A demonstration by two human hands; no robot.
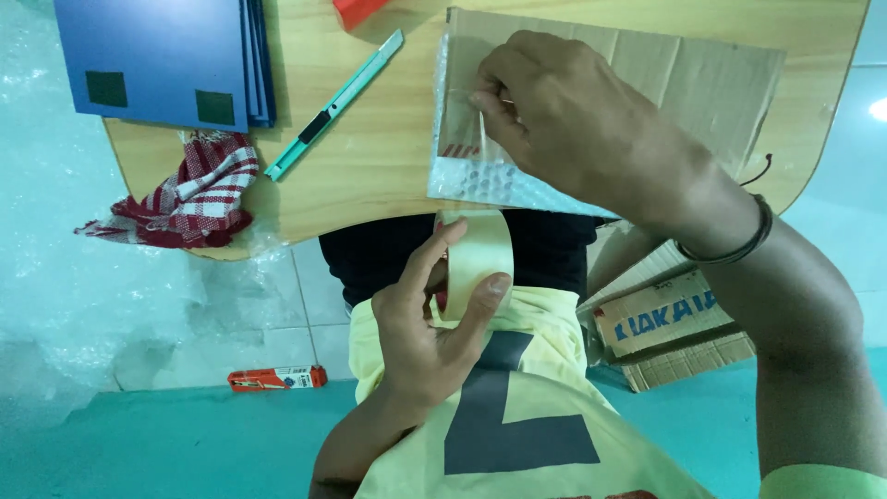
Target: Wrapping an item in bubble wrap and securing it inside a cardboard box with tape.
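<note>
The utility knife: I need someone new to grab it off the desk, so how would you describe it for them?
Start at the light wooden tabletop. Between the stack of blue folders and the bubble-wrapped cardboard lies the utility knife, slanting, just above the red checked cloth. It is the only long, thin, teal thing there, with a black slider at its middle.

Home packing spot: floor tiles (305,305), cardboard (711,83).

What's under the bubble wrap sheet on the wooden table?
Under the clear bubble wrap sheet lies a flat brown cardboard piece, with a red-striped patch showing through. The right hand presses on it, covering whatever lies beneath; the left hand holds a pale tape roll.
</note>
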